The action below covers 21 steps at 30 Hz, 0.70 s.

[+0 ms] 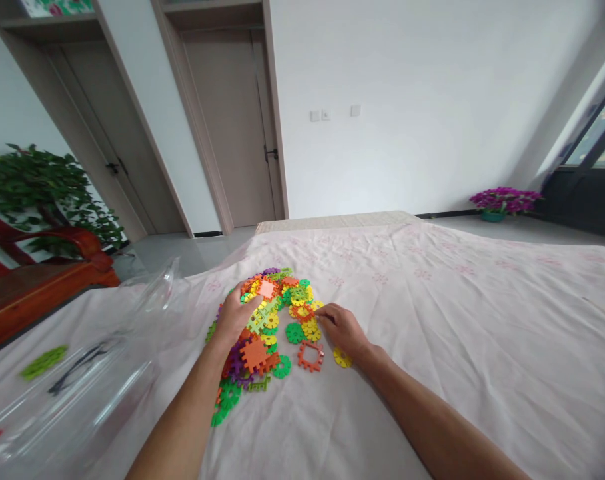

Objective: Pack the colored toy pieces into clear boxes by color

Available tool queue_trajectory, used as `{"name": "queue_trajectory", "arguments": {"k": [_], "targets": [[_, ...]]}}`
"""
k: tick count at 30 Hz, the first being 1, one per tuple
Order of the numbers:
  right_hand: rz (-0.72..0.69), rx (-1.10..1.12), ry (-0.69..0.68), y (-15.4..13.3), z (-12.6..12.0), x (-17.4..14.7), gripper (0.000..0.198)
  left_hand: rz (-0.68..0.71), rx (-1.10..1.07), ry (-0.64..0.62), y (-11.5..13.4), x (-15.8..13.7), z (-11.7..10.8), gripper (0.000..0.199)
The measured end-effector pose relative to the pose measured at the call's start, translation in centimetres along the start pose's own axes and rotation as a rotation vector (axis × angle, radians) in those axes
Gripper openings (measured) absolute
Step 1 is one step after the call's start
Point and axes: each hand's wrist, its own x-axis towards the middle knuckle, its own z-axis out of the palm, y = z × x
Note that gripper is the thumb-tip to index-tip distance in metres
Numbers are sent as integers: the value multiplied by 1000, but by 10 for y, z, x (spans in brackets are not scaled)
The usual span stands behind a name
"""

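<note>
A heap of plastic interlocking building pieces, orange, green, yellow and purple, lies on the bedsheet. My left hand [237, 312] is over the heap's left side, its thumb at the edge of an orange square piece [266, 288]; its other fingers are partly hidden. At the heap's right edge, my right hand [341, 325] has its fingertips pinched at the rim of an orange notched piece [301, 312] above yellow discs. Close by lie a green disc [295, 333], an orange open square frame [310, 357] and a yellow disc [342, 358], the last beside my right wrist.
To the left is a clear plastic bag [97, 380] with a dark cord or handle; a light green piece [43, 362] shows by it. The pale patterned sheet [457, 347] spreads rightward. Beyond are a red wooden chair [47, 267], doors and potted purple flowers [505, 200].
</note>
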Motion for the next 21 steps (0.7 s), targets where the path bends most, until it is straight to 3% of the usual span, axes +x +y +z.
{"name": "queue_trajectory", "arguments": {"k": [4, 9, 13, 21], "targets": [[-29, -12, 2, 3, 1, 0, 26, -31, -184, -29, -10, 2, -8, 51], [-29, -21, 3, 3, 1, 0, 26, -66, -116, 70, -17, 5, -14, 46], [-9, -32, -9, 1, 1, 1, 25, -77, -135, 32, -20, 7, -15, 42], [-6, -36, 2, 0, 1, 0, 26, -47, -267, -15, -8, 4, -16, 56]]}}
